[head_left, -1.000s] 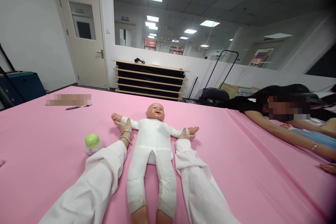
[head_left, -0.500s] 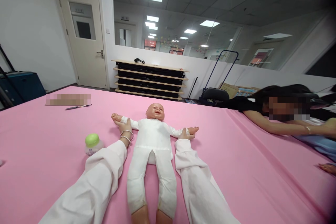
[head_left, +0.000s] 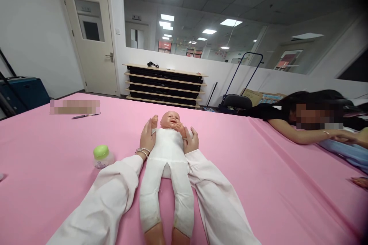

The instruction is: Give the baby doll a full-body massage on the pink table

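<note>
A baby doll (head_left: 166, 149) in a white suit lies on its back on the pink sheet (head_left: 57, 183), head away from me. My left hand (head_left: 147, 136) is closed around the doll's arm on the left side, whose small hand points up beside the doll's head. On the other side my right hand (head_left: 191, 140) grips the doll's other arm, bent in near its chin. Parts of both doll arms are hidden by my fingers. Left of my left forearm stands a jar (head_left: 102, 157) with a green lid.
A pen (head_left: 86, 115) and a blurred flat item (head_left: 74, 107) lie at the far left of the sheet. On the right another person (head_left: 304, 122) leans over the surface, arms stretched across it. Shelving (head_left: 165, 84) stands beyond the far edge.
Both doll arms were stretched out sideways and are now folded in toward its head and chest. My hands have moved inward with them, still holding on.
</note>
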Demonstrator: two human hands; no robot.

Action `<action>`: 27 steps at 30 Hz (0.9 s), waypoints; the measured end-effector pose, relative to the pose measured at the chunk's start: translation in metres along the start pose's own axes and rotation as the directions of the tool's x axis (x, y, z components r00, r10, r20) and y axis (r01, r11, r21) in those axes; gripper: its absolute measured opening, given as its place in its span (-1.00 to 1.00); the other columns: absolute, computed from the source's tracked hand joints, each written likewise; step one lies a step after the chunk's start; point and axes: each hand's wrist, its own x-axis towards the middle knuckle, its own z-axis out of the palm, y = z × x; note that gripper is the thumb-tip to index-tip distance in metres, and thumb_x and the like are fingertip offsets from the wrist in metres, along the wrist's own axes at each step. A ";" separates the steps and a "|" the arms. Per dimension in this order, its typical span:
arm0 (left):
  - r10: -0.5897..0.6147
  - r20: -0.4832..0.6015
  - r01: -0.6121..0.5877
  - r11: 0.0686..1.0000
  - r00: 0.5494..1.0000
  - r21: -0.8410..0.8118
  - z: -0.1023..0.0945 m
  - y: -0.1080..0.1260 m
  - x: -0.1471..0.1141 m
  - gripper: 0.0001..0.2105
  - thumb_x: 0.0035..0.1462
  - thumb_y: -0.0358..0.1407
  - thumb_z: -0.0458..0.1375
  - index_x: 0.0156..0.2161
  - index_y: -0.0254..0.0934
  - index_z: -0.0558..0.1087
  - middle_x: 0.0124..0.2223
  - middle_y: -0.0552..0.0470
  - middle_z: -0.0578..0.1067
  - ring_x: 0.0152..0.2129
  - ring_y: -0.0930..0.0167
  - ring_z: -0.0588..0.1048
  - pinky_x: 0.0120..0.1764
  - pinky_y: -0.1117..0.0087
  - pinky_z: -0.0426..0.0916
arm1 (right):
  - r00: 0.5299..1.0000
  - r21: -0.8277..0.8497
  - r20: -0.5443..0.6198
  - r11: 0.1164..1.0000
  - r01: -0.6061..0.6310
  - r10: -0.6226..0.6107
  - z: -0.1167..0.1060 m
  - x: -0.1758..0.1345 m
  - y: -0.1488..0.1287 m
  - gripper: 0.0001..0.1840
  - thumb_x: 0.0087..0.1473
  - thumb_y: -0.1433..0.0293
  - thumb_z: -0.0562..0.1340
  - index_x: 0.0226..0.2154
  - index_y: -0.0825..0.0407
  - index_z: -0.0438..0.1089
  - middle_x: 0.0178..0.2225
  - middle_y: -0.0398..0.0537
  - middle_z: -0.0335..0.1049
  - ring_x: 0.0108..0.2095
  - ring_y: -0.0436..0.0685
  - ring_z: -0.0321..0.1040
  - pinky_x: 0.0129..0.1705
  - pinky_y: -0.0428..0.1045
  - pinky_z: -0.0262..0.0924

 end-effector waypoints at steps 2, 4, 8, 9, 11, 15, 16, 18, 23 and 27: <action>0.068 0.048 -0.072 0.994 0.997 0.078 0.002 0.001 -0.001 -0.40 0.06 -0.47 -0.06 0.23 -0.19 -0.01 0.20 -0.09 0.15 0.11 0.26 0.16 0.08 0.16 0.14 | 0.998 -0.007 0.014 0.999 0.053 -0.053 0.002 0.000 -0.001 -0.57 0.07 0.39 0.08 0.03 -0.11 0.24 -0.01 0.06 0.15 -0.09 0.17 0.23 -0.12 0.10 0.24; 0.073 0.106 -0.090 0.983 0.992 0.163 0.002 0.002 -0.001 -0.42 0.04 -0.52 -0.07 0.19 -0.12 0.10 0.18 -0.06 0.18 0.06 0.24 0.20 0.03 0.14 0.17 | 0.987 -0.014 0.059 0.988 0.153 -0.152 0.002 0.002 -0.003 -0.57 0.06 0.41 0.10 0.01 -0.18 0.26 -0.04 0.01 0.20 -0.05 0.17 0.20 -0.07 0.11 0.20; 0.094 0.210 -0.151 0.949 0.973 0.278 -0.002 0.008 -0.001 -0.38 -0.01 -0.58 -0.08 0.14 0.00 0.19 0.13 -0.04 0.24 -0.02 0.22 0.25 -0.05 0.14 0.21 | 0.955 -0.009 0.109 0.960 0.280 -0.277 -0.002 0.007 -0.006 -0.53 0.07 0.44 0.11 0.03 -0.27 0.23 -0.05 -0.04 0.24 -0.03 0.15 0.17 -0.03 0.09 0.14; 0.098 0.225 -0.163 0.943 0.969 0.290 -0.002 0.010 -0.001 -0.38 -0.01 -0.59 -0.09 0.14 0.01 0.19 0.12 -0.03 0.25 -0.03 0.22 0.25 -0.06 0.14 0.21 | 0.952 -0.009 0.111 0.958 0.287 -0.284 -0.002 0.008 -0.006 -0.54 0.07 0.44 0.11 0.02 -0.27 0.24 -0.06 -0.04 0.25 -0.04 0.15 0.17 -0.04 0.09 0.14; 0.103 0.246 -0.178 0.936 0.964 0.305 -0.003 0.012 0.000 -0.39 0.00 -0.58 -0.09 0.13 0.03 0.20 0.11 -0.02 0.26 -0.04 0.23 0.24 -0.06 0.16 0.21 | 0.948 -0.011 0.122 0.955 0.298 -0.294 -0.003 0.008 -0.007 -0.56 0.08 0.43 0.11 0.01 -0.26 0.26 -0.07 -0.04 0.27 -0.05 0.15 0.17 -0.06 0.08 0.14; 0.118 0.274 -0.200 0.934 0.954 0.294 -0.003 0.013 0.002 -0.40 0.02 -0.57 -0.09 0.12 0.05 0.21 0.10 0.00 0.28 -0.06 0.25 0.25 -0.06 0.18 0.20 | 0.947 0.009 0.130 0.956 0.294 -0.293 -0.003 0.010 -0.008 -0.61 0.08 0.42 0.11 -0.03 -0.24 0.31 -0.08 -0.05 0.28 -0.07 0.14 0.18 -0.07 0.07 0.14; 0.120 0.277 -0.200 0.938 0.953 0.284 -0.003 0.013 0.002 -0.40 0.02 -0.58 -0.09 0.12 0.06 0.21 0.10 0.01 0.28 -0.06 0.25 0.25 -0.06 0.18 0.20 | 0.949 0.019 0.129 0.957 0.289 -0.289 -0.003 0.010 -0.009 -0.61 0.08 0.41 0.11 -0.04 -0.24 0.31 -0.08 -0.06 0.29 -0.07 0.13 0.18 -0.06 0.07 0.13; 0.122 0.276 -0.196 0.945 0.954 0.260 -0.002 0.012 0.002 -0.40 0.01 -0.57 -0.08 0.11 0.07 0.23 0.09 0.01 0.29 -0.07 0.24 0.26 -0.07 0.17 0.19 | 0.950 0.042 0.135 0.960 0.278 -0.281 -0.004 0.010 -0.010 -0.62 0.08 0.40 0.11 -0.04 -0.24 0.31 -0.09 -0.06 0.29 -0.08 0.13 0.19 -0.07 0.07 0.13; 0.064 0.175 -0.091 0.984 0.983 0.154 -0.001 0.007 0.000 -0.40 -0.02 -0.57 -0.09 0.14 -0.06 0.19 0.04 -0.02 0.33 -0.07 0.25 0.28 -0.05 0.17 0.20 | 0.992 0.167 0.088 0.983 0.080 -0.096 -0.001 0.003 -0.006 -0.56 0.04 0.45 0.08 0.01 -0.12 0.26 -0.15 0.00 0.32 -0.15 0.13 0.25 -0.14 0.05 0.19; -0.085 0.011 0.085 0.996 0.996 -0.032 -0.001 0.003 0.001 -0.36 0.01 -0.51 -0.06 0.23 -0.23 -0.02 0.05 -0.11 0.31 -0.03 0.26 0.29 -0.01 0.20 0.23 | 0.969 0.339 -0.086 0.921 -0.190 0.232 0.005 -0.003 0.001 -0.40 0.03 0.45 0.04 0.16 0.07 -0.01 -0.04 0.12 0.26 -0.08 0.15 0.26 -0.14 0.07 0.23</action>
